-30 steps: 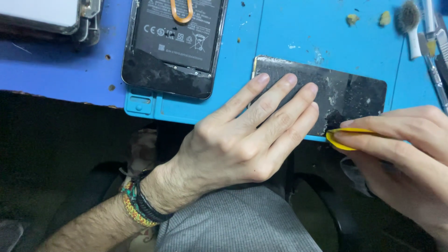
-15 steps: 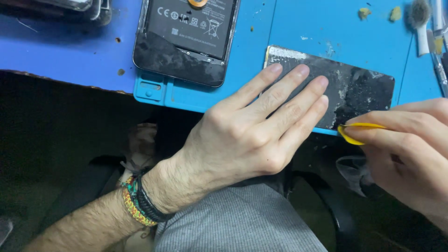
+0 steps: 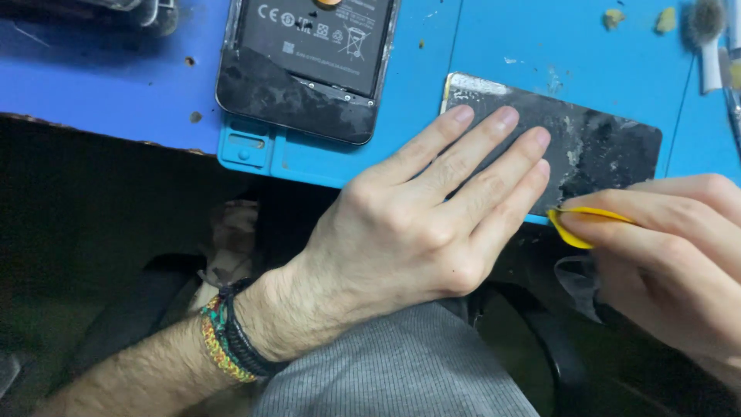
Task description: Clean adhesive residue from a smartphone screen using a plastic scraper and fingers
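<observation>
The left hand [image 3: 417,224] lies flat, fingers spread, on the dark panel [image 3: 602,147] while the right hand [image 3: 671,255] pinches a yellow pick [image 3: 575,228] at its edge.

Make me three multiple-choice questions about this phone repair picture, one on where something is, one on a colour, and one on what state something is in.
1. Where does the left hand rest?
A. flat on the dark panel at the mat's near edge
B. on the opened phone
C. on the brush

2. What colour is the pick pinched in the right hand?
A. red
B. yellow
C. green

3. What state is the phone at the top in?
A. closed, screen lit
B. wrapped in a box
C. open, its inner parts showing

Answers:
1 A: four fingers lie spread across the panel on the blue mat.
2 B: the thin pick at the panel's near edge is yellow.
3 C: the back cover is off, so the battery and the dark lower part show.
</observation>
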